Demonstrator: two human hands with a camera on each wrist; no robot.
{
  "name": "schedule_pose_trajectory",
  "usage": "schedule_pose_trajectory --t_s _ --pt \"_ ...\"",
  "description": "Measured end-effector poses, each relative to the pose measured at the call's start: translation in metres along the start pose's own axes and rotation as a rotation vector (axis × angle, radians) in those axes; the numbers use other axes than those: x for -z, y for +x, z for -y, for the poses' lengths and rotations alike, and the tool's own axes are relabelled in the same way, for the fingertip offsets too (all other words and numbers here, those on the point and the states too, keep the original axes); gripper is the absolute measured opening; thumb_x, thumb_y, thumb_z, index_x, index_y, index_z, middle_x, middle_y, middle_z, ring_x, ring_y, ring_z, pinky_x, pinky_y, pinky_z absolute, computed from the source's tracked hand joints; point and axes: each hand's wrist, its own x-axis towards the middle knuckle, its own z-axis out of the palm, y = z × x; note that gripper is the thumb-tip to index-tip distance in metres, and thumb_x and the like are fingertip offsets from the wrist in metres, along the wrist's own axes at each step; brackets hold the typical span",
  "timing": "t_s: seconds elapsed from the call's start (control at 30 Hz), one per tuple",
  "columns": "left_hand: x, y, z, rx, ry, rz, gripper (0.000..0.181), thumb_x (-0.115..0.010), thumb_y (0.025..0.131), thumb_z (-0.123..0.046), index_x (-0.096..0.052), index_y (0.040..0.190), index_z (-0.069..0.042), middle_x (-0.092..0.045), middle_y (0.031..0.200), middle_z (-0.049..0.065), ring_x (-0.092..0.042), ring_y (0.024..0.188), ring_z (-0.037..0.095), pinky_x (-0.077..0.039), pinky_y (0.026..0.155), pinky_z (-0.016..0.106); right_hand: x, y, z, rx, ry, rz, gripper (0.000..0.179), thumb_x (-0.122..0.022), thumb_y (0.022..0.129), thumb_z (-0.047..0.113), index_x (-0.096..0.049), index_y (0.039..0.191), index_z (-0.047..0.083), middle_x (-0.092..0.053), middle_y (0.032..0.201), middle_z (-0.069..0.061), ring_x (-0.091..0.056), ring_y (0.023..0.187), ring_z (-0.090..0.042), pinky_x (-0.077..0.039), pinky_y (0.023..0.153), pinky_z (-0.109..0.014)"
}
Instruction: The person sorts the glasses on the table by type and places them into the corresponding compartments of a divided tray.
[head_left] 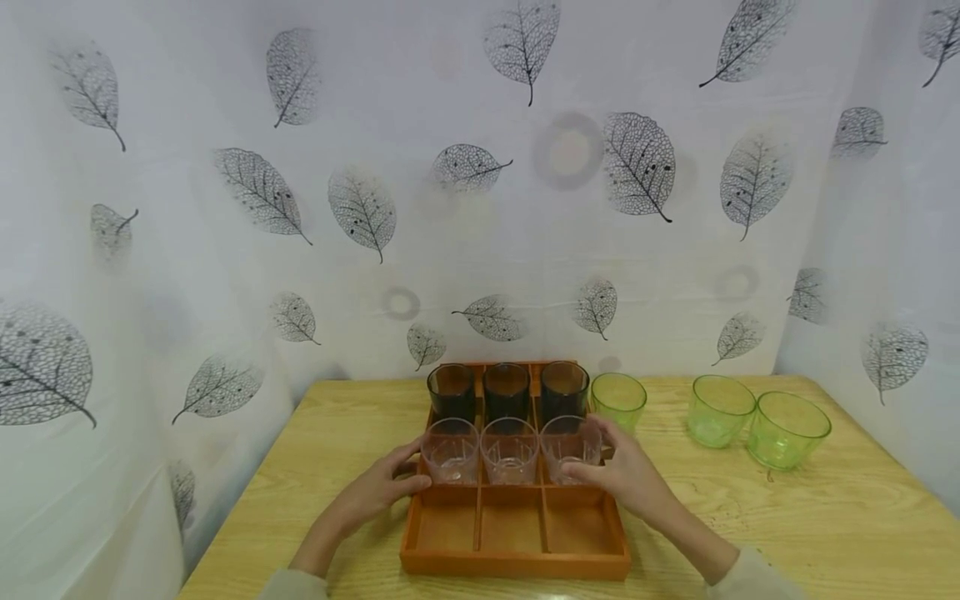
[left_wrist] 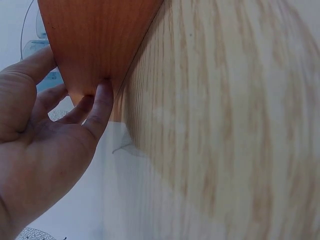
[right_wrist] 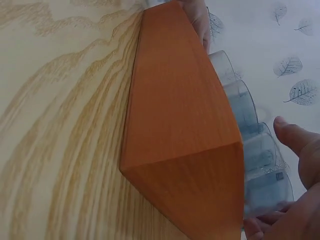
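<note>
An orange-brown wooden tray (head_left: 517,565) with square compartments sits on the table. Three dark glasses (head_left: 506,392) stand in its back row and three clear glasses (head_left: 510,454) in its middle row; the front row is bare. My left hand (head_left: 378,482) holds the tray's left side, fingertips against the outer wall and thumb at the upper edge in the left wrist view. My right hand (head_left: 626,471) is around the rightmost clear glass (head_left: 570,446). In the right wrist view its thumb (right_wrist: 295,136) stands apart from the glass, while the other fingers bend close to the tray's edge.
One green glass (head_left: 618,400) stands just right of the tray's back corner. Two more green glasses (head_left: 720,417) (head_left: 787,433) stand side by side farther right on the wooden table (head_left: 825,533). A white curtain (head_left: 480,250) with leaf prints hangs behind.
</note>
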Motion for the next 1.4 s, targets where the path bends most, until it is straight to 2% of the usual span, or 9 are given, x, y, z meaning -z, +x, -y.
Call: schedule_pose_trajectory --t_s 0.1,0.17,0.3,0.6,1.07,1.4 --pt "-0.001 -0.001 0.000 0.006 -0.002 -0.002 0.074 -0.065 0.104 -0.027 -0.026 0.165 -0.008 -0.025 0.166 0.024 -0.039 0.143 0.046 -0.042 0.111 0.055 0.001 -0.001 0.000 -0.005 -0.015 -0.015 0.087 -0.085 0.088 0.033 -0.041 0.153 -0.006 -0.051 0.148 -0.029 -0.055 0.127 -0.044 -0.051 0.100 -0.055" --pt "-0.001 -0.001 0.000 0.007 -0.001 -0.002 0.074 -0.065 0.104 -0.027 -0.026 0.165 -0.008 -0.025 0.166 0.024 -0.040 0.143 0.045 -0.043 0.111 0.054 0.002 -0.002 0.000 -0.014 -0.007 -0.031 0.083 -0.082 0.091 0.033 -0.042 0.153 -0.005 -0.051 0.149 -0.027 -0.056 0.126 -0.045 -0.051 0.100 -0.055" --pt "-0.001 -0.001 0.001 0.006 0.002 0.000 0.074 -0.064 0.104 -0.027 -0.026 0.165 -0.008 -0.025 0.166 0.025 -0.042 0.141 0.044 -0.045 0.109 0.052 0.006 -0.004 -0.005 -0.005 0.010 -0.052 0.076 -0.076 0.096 0.031 -0.042 0.153 -0.005 -0.054 0.146 -0.027 -0.060 0.122 -0.042 -0.055 0.096 -0.048" --pt "0.000 -0.001 -0.001 0.000 0.002 0.000 0.074 -0.065 0.104 -0.027 -0.025 0.165 -0.008 -0.024 0.166 0.025 -0.039 0.143 0.046 -0.042 0.111 0.054 0.017 -0.008 -0.008 0.017 0.042 -0.076 0.069 -0.072 0.100 0.029 -0.043 0.152 -0.006 -0.057 0.143 -0.024 -0.061 0.123 -0.038 -0.054 0.094 -0.030" --pt "0.000 0.000 0.001 -0.006 0.004 0.011 0.075 -0.064 0.105 -0.027 -0.024 0.165 -0.008 -0.024 0.165 0.026 -0.040 0.143 0.046 -0.043 0.111 0.054 0.031 -0.011 -0.019 0.064 0.024 -0.166 0.067 -0.072 0.100 0.026 -0.044 0.149 -0.009 -0.058 0.141 -0.026 -0.058 0.126 -0.039 -0.051 0.096 -0.022" --pt "0.000 0.001 0.002 -0.018 -0.005 0.018 0.075 -0.064 0.105 -0.026 -0.023 0.165 -0.009 -0.024 0.165 0.027 -0.041 0.142 0.045 -0.044 0.110 0.052 0.045 -0.008 -0.030 0.036 0.004 -0.223 0.071 -0.074 0.098 0.022 -0.039 0.149 -0.013 -0.054 0.141 -0.031 -0.054 0.127 -0.043 -0.043 0.090 -0.006"
